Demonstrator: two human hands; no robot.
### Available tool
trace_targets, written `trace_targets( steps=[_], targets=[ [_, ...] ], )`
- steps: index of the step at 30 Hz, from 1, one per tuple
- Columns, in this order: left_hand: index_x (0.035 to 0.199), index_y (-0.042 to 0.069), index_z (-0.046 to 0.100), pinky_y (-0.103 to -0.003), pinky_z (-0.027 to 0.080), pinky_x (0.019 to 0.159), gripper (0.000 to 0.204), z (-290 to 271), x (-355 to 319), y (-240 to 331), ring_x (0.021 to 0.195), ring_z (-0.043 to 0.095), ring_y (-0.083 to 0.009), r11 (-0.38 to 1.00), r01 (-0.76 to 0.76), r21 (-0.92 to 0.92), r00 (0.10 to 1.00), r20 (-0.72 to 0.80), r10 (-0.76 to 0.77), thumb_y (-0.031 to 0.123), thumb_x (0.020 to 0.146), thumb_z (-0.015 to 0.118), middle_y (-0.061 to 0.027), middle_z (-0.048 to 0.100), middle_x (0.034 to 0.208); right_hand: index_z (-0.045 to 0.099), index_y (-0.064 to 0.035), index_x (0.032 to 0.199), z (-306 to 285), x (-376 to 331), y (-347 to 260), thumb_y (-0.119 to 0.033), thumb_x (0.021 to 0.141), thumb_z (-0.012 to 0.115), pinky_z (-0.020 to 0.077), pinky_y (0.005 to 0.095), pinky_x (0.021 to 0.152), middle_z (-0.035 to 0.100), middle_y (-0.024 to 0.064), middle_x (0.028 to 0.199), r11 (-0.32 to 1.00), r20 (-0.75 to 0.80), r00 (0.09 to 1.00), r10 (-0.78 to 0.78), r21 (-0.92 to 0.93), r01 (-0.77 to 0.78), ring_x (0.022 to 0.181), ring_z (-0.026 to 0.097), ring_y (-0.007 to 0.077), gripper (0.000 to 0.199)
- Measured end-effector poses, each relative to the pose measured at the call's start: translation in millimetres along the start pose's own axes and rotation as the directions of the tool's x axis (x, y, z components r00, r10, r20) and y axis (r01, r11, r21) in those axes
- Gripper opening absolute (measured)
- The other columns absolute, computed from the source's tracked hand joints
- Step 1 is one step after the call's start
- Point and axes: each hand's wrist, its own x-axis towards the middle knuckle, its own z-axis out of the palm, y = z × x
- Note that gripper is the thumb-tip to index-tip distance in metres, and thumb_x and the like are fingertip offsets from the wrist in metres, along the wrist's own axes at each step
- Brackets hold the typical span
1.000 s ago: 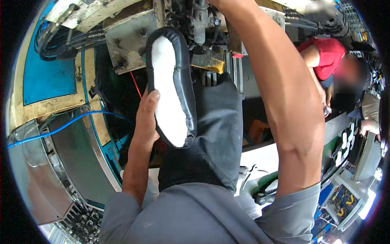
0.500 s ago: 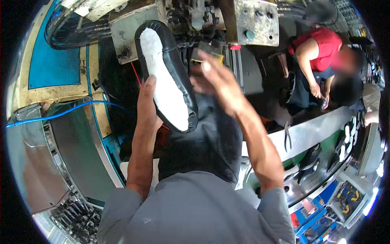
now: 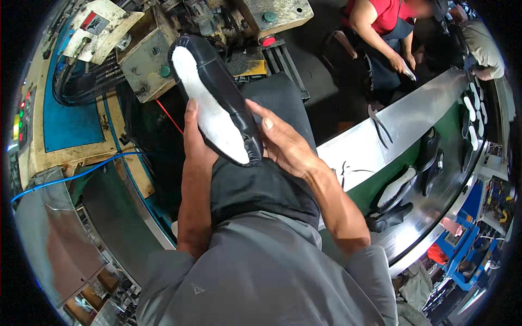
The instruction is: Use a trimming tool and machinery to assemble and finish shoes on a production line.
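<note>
A black shoe upper [image 3: 222,87] with a white insole board [image 3: 209,111] on its underside is held over my lap, sole side up, its toe pointing away and slightly left. My left hand [image 3: 197,133] grips its left edge, the thumb at the board's border and the other fingers hidden beneath. At the heel end, my right hand [image 3: 285,142] closes on the right side, the index finger lying along the black edge and part of the fingers out of sight behind it.
Ahead stands a machine with control boxes [image 3: 272,13] and a red button [image 3: 267,41]. On the right, pliers [image 3: 379,126] lie on a metal ledge [image 3: 405,108], beside a green conveyor [image 3: 359,194] bearing several shoe parts. A co-worker in red [image 3: 375,27] is beyond. A blue hose [image 3: 81,169] crosses on the left.
My right hand, blurred in motion beside the shoe upper before, now rests on its heel side. My view has turned rightward, showing more of the conveyor. My left hand keeps its hold.
</note>
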Motion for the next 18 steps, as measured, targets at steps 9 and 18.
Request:
trace_targets(
  steps=[9,18],
  targets=[
    [0.161,0.005,0.048,-0.046,0.048,0.118,0.078,17.4,-33.4,-11.3,0.138,0.062,-0.0314,0.996,-0.054,0.066,0.998,0.025,0.052,0.062,0.108,0.054,-0.0149,0.062,0.152,0.028,-0.0045,0.174,32.1,-23.9,36.5,-0.024,0.108,0.073,0.0389,0.0397,0.125,0.053,0.0232,0.165,0.701,-0.135,0.892,-0.431,-0.673,0.237,0.151,0.052,0.0322,0.083],
    [0.158,0.001,0.049,-0.049,0.050,0.117,0.081,5.2,-30.9,-32.1,0.136,0.065,-0.0380,1.000,-0.015,0.010,0.999,0.039,0.015,0.066,0.110,0.043,-0.0225,0.065,0.150,0.048,0.0014,0.163,26.4,-48.0,38.1,-0.028,0.098,0.086,0.0503,0.0410,0.115,0.066,0.0271,0.150,0.580,-0.241,0.819,-0.520,-0.804,0.132,0.136,0.067,0.0330,0.081]
  ],
)
